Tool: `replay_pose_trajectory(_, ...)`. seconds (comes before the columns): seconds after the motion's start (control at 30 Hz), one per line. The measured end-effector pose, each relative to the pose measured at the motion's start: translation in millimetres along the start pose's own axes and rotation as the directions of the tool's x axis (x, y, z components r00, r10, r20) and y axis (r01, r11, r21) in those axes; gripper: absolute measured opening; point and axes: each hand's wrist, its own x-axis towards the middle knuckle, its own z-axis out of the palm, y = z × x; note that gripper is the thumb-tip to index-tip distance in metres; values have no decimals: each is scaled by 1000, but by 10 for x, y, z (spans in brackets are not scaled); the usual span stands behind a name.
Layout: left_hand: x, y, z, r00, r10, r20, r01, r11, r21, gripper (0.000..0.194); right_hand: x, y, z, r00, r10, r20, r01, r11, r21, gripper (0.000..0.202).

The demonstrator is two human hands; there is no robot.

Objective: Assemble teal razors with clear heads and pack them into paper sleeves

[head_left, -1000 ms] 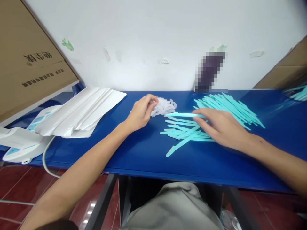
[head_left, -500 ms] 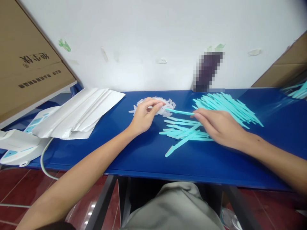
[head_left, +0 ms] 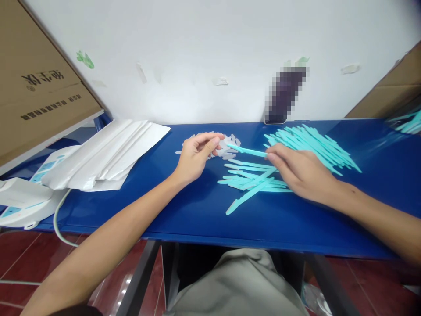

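My right hand (head_left: pixel 299 173) pinches the end of a turquoise stick (head_left: pixel 250 152), whose narrow tip points left. Close to that tip is my left hand (head_left: pixel 197 156), thumb and fingers pressed together over a pile of small translucent white caps (head_left: pixel 232 147); a small pale piece seems to be between its fingertips, too small to make out. Below the held stick, several turquoise sticks (head_left: pixel 251 181) lie loosely crossed. A larger heap of such sticks (head_left: pixel 315 147) lies beyond my right hand.
White plastic sleeves (head_left: pixel 108 153) lie at the left, partly over a white device (head_left: pixel 36 206) with a cable. A cardboard box (head_left: pixel 42 79) stands behind them. A blurred dark phone-like object (head_left: pixel 285 96) leans on the wall. The blue table's (head_left: pixel 197 219) front edge is near my lap.
My left hand has shifted slightly left and its lower fingers have curled in. The held stick is tilted a little more, its tip slightly higher. The whole view has moved slightly.
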Motion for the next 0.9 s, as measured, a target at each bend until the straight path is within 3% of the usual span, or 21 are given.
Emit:
replay_pose_trajectory(0.33,2,-34,-2,1000,18,19,-17,999,-50,37,5,-17,-19,999,33,22,-33,999,-1,28)
replay_pose_trajectory(0.57,-3,-31,6,995,13,103,-10,999,-31,33,-1,19,3,1000,4,21,-4,1000,12,29)
replay_pose_trajectory(0.7,-44,-57,37,977,8,214,-3,1000,-25,35,-30,1,23,998,-65,-15,65,998,8,31)
replay_pose_trajectory(0.8,-68,-77,44,954,34,297,-64,994,92,34,-41,-41,32,989,-144,-34,144,989,-13,32)
replay_pose_trajectory(0.9,-52,-88,-4,919,118,376,-264,894,364,35,-30,-40,41,982,-190,-5,189,981,-46,34)
